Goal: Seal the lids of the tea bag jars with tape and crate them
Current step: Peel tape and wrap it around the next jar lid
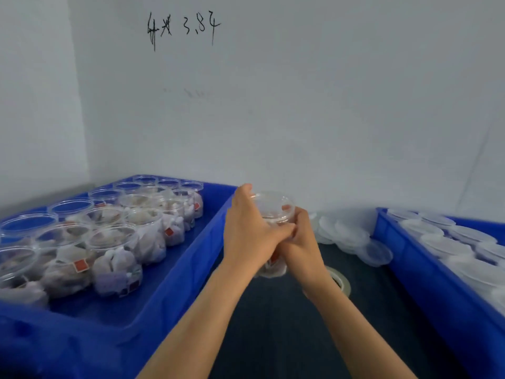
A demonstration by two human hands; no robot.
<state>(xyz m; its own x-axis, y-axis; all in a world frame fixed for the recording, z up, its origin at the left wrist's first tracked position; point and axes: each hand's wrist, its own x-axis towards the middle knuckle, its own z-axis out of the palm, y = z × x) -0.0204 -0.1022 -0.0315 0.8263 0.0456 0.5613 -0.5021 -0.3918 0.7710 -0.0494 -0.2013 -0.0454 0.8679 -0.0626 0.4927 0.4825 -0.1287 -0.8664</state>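
Both hands hold one clear tea bag jar upright above the dark table, its clear lid on top. My left hand wraps the jar's left side, thumb up near the lid rim. My right hand grips the right side, its fingers meeting the left fingers in front. Much of the jar is hidden behind the hands. A roll of clear tape lies on the table just under my right wrist. The blue crate at the left holds several clear jars of tea bags without lids.
A heap of loose clear lids lies on the dark table behind the tape. A second blue crate at the right holds several lidded white-topped jars. A white wall with handwriting stands close behind.
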